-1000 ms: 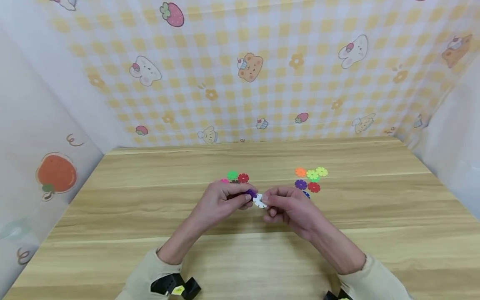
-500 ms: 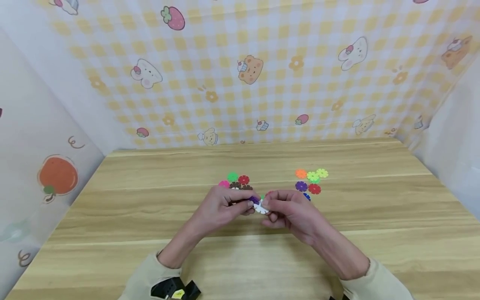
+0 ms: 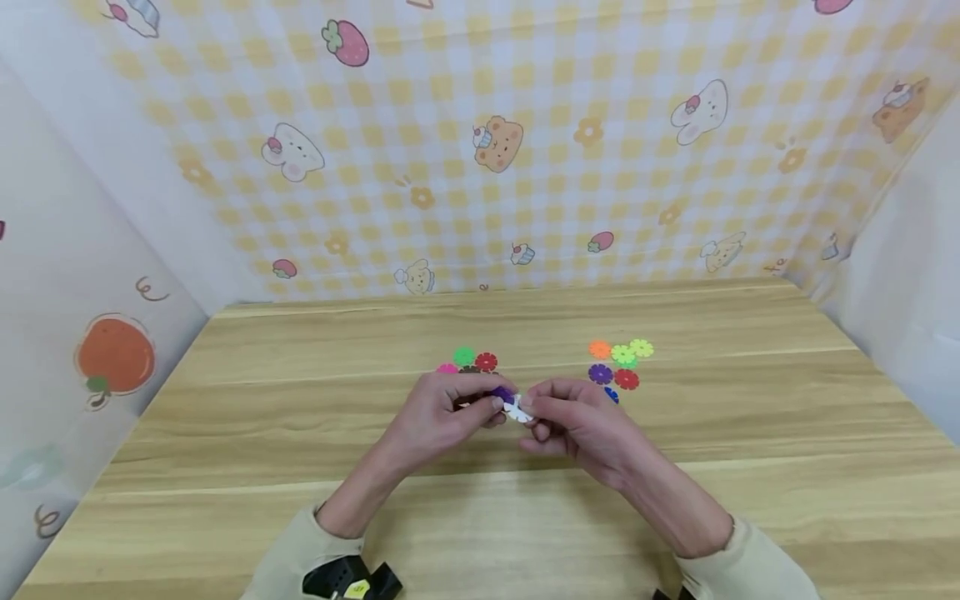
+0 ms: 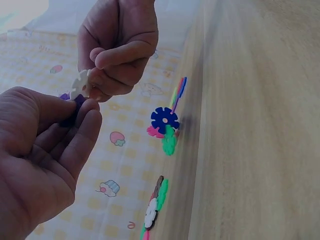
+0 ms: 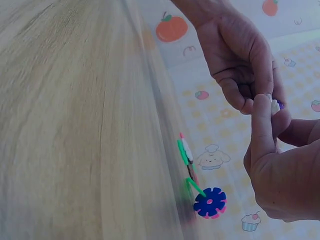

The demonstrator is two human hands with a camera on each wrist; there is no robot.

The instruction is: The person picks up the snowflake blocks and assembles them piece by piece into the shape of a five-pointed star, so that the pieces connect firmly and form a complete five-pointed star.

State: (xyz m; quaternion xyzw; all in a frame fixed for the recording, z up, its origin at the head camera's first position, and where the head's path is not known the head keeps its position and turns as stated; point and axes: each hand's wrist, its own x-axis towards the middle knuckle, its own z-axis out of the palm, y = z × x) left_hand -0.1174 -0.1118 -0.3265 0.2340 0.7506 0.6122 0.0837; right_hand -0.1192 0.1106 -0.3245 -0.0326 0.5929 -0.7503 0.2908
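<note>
The person's left hand (image 3: 450, 414) pinches a purple notched disc (image 3: 501, 394) with its fingers; the right hand's (image 3: 581, 421) fingers grip a white notched disc (image 4: 80, 86) touching it, both above the counter (image 3: 480, 517). Beyond the hands lie a green disc (image 3: 464, 357) and an orange disc (image 3: 600, 349).

The right hand (image 5: 285, 177) is pinching a white disc (image 5: 274, 106), the left hand (image 5: 244, 57) is meeting it from the left, and farther off a blue disc (image 5: 216, 205) is showing beside green pieces (image 5: 182, 151).
</note>
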